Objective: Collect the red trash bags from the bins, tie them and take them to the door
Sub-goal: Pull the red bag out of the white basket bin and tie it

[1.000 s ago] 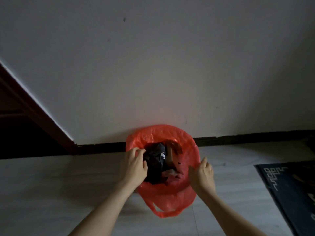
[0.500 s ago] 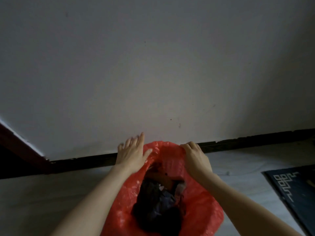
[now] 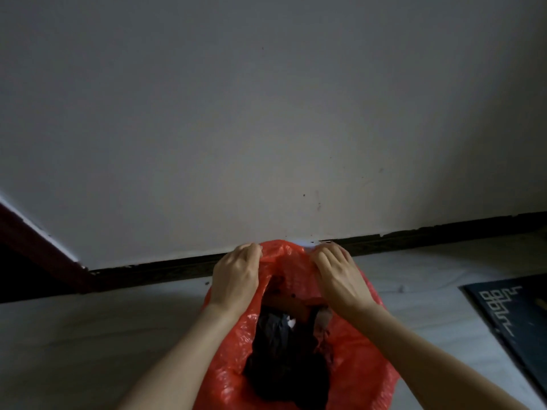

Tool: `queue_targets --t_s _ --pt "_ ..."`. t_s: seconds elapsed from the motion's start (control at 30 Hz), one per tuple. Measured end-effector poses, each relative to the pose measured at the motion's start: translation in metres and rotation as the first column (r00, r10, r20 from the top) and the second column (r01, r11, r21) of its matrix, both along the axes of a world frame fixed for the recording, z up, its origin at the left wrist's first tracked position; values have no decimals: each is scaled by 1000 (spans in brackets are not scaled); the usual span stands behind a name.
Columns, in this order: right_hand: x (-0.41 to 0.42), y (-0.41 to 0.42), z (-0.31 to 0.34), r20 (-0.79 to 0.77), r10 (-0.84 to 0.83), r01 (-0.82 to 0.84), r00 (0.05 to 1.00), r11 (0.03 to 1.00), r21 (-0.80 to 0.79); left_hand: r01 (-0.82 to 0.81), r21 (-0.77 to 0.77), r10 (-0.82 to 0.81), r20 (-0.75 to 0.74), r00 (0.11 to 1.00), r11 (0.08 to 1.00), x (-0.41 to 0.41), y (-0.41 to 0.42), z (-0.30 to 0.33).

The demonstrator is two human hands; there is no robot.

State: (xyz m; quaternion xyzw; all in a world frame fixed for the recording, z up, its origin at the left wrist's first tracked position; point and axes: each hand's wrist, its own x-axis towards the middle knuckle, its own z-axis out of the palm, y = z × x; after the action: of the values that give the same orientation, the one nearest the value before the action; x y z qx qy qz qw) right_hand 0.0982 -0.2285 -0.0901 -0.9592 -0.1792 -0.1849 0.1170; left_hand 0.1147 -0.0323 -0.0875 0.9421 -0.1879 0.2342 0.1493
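By the wall, red trash bag point(image 3: 349, 350) mouth-up, both hands gripping rim

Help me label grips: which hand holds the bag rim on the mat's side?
The right hand, gripping the red bag rim; the left hand is farther.

- The red trash bag point(image 3: 355, 359) is thin plastic, crinkled and glossy, with small glints along its folds.
- The black bag point(image 3: 281, 359) inside it is crumpled plastic film, darker and duller, with a few shiny creases.
- The wall point(image 3: 266, 113) at the far side is painted, matt, with small dark specks.
- The skirting point(image 3: 429, 235) at its foot is dark with a chipped upper edge.
- The floor point(image 3: 88, 335) is pale, smooth and matt.
- The mat point(image 3: 521, 321) on the right is dark and dull, with pale printed marks.
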Motion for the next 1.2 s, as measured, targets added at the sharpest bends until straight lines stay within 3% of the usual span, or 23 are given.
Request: queue_targets --t_s 0.1,0.23,0.37,0.47,0.57,0.67,0.83,0.93,1.07,1.13,1.2 --pt "-3 6 8 -2 -81 80 997 991 -104 73 30 -75 73 995 997 -2 5 5" --pt "-11 10 17 43 -101 110 994 938 -329 67 246 -96 106 990 967 -6 12 12" --pt "-24 1 22 -19 -79 66 997 925 -375 95 350 -60 -112 992 932 -16 19 22" --pt "-46 -5 24 -69 -15 -13 998 917 -399 144 422 5 -334 943 895 -38 28 25" --pt "-72 -16 21 -71 -19 -7 997 935 -356 118 490 85 -372 924 864 -66 41 24" --pt "-102 -28 16 -51 10 -20 999 981 -195 75 496 112 -336 935 865 -96 47 22" --pt "-134 -35 4 -18 -10 9 1000 998 -57 73 321 -28 -142 989 944 -123 46 12" --pt "-132 -29 1 -7 -146 146 989 989 3 -19 281 33 -46 998 960 -125 49 15" --pt "-125 -24 -2 -121 -368 380 922 920 94 -134 219 187 -244 952 967 -129 44 21" --pt "-124 -24 -5 -162 -442 461 882 881 104 -84 263 172 -334 927 961 -138 38 18" --pt "-122 -23 -6 -190 -493 514 849 853 86 6 361 121 -327 937 933 -150 36 11"
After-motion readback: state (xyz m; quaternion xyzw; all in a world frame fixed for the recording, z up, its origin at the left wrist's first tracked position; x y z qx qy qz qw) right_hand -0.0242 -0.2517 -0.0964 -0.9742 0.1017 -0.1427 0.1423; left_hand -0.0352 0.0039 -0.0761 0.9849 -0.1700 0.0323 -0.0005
